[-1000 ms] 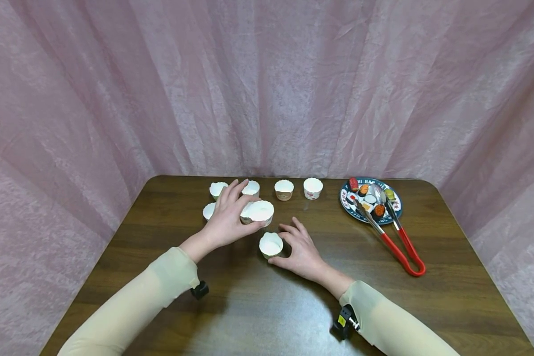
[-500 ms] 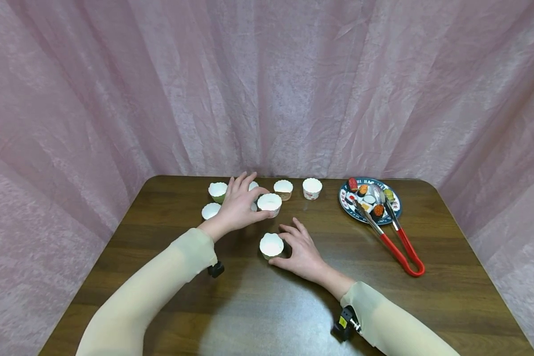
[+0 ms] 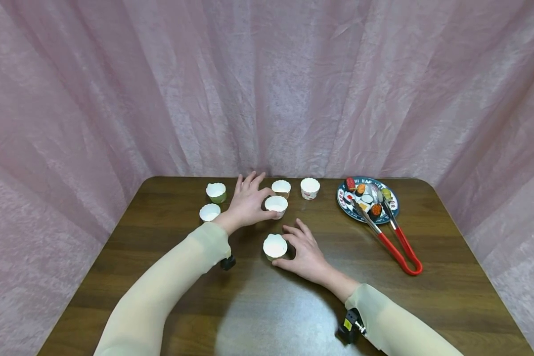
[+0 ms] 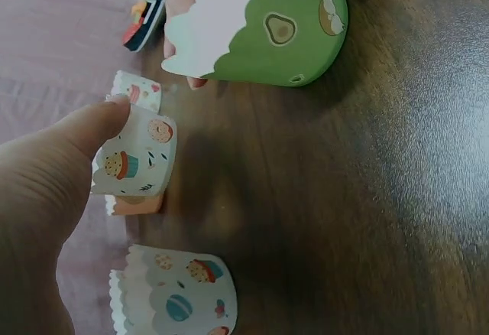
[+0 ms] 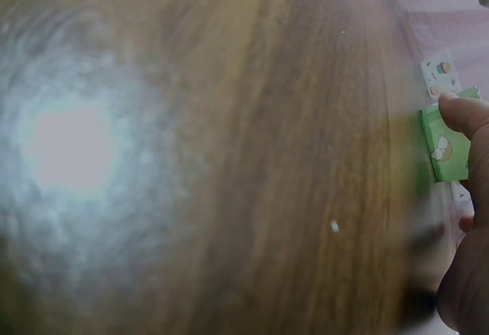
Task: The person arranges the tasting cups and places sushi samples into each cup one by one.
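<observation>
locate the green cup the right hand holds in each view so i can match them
Head: green cup just below centre.
Left wrist: green cup at the top, near the middle.
Right wrist: green cup at the right edge, about mid-height.
Shared landmark: the right hand, at the cup in all three.

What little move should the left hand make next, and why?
Probably settle the scalloped white cupcake-print paper cup onto the brown wooden table: the left hand holds it in front of a brown paper cup, while the right hand holds the green avocado-print paper cup. Whether its base already touches is unclear.
</observation>
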Motion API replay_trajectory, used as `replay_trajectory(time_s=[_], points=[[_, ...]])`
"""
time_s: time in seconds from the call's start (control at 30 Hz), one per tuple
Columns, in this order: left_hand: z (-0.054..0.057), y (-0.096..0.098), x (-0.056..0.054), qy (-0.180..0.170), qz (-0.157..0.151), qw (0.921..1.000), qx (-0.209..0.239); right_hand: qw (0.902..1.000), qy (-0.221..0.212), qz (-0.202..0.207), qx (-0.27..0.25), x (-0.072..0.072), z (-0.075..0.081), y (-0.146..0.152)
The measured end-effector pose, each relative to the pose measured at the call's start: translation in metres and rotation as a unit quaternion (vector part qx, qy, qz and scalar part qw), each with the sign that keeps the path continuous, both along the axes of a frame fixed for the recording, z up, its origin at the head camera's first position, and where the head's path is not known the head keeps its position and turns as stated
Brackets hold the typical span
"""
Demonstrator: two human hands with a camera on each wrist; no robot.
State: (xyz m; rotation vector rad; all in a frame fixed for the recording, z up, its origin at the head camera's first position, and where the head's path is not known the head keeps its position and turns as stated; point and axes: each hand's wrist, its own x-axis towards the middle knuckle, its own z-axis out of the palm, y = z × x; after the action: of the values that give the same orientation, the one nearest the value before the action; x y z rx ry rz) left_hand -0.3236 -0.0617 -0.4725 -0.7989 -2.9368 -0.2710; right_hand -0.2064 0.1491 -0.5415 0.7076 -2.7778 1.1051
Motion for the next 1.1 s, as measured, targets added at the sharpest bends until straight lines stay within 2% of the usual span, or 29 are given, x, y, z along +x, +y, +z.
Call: replay_trajectory(time_s=[0.27, 0.47, 0.63, 0.77, 0.9, 1.1], points=[[-0.01, 0.008, -0.002, -0.02, 0.008, 0.9994, -0.026, 1.0, 0.004, -0.001, 0.008, 0.001, -0.003, 0.002], [-0.013, 0.011, 0.0, -0.032, 0.011, 0.9989, -0.033, 0.9999, 0.001, -0.004, 0.009, 0.001, -0.003, 0.003], [-0.013, 0.009, 0.002, -0.03, 0.004, 0.9992, -0.027, 0.9999, 0.001, -0.005, 0.01, 0.001, -0.003, 0.003], [-0.008, 0.003, 0.005, -0.021, 0.004, 0.9997, -0.008, 0.9999, 0.005, -0.004, 0.01, 0.0, -0.004, 0.002], [0.003, -0.007, 0.009, -0.012, 0.012, 0.9997, 0.019, 0.9999, 0.007, -0.005, 0.009, 0.0, -0.004, 0.002], [0.019, -0.03, 0.023, 0.013, 0.022, 0.9987, 0.043, 0.9999, 0.005, -0.008, -0.004, 0.001, -0.001, 0.004]])
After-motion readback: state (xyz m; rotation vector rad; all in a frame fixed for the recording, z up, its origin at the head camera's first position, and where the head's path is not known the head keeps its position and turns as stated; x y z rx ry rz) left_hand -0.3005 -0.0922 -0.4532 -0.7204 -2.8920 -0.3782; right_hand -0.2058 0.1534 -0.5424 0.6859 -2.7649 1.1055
